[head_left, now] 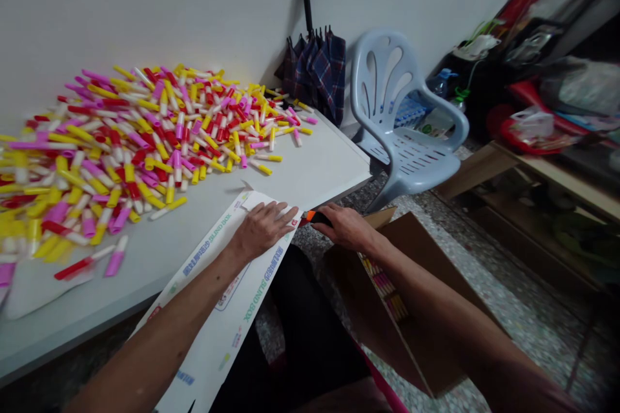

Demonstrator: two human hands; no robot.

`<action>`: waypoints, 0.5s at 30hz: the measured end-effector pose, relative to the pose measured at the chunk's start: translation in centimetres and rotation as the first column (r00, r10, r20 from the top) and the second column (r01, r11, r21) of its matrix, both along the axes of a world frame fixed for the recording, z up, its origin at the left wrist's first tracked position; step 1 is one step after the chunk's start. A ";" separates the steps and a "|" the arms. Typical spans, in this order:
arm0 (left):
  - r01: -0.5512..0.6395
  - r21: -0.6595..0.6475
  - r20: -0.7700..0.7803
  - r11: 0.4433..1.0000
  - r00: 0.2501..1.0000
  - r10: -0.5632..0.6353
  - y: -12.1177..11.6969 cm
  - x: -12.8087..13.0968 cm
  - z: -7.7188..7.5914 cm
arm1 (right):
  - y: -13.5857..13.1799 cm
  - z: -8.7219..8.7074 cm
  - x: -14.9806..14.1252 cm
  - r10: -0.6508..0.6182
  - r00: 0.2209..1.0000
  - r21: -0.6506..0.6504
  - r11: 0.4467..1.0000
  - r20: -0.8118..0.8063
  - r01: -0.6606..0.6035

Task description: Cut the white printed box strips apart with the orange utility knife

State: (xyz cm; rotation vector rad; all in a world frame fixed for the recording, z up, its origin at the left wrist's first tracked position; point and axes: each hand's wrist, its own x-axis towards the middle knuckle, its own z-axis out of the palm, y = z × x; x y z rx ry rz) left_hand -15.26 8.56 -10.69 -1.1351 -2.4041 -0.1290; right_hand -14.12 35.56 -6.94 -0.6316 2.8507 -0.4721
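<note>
A long white cardboard sheet (213, 310), printed with blue and green lettering including "BLIND BOX", slants from the table edge down over my lap. My left hand (259, 229) lies on its upper end, fingers stretched across the surface. In my right hand (346, 226) is a utility knife (317, 217) with an orange and black handle. The knife's tip touches or nearly touches the sheet's right corner, just beyond my left fingertips; the blade itself is hard to make out. My right fingers are wrapped round the handle and partly hidden.
A heap of yellow, red, pink and white plastic tubes (159, 129) covers much of the table (320, 164). A folded plaid umbrella (317, 71) leans on the wall beside a blue-grey plastic chair (407, 155). Below my right arm stands an open cardboard box (436, 277) holding colourful tubes.
</note>
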 end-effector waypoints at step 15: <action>0.094 0.054 -0.117 0.994 0.989 -0.087 0.0 0.1 -0.7 | -2.1 0.8 0.8 -0.054 0.998 0.147 0.987 -0.037 0.059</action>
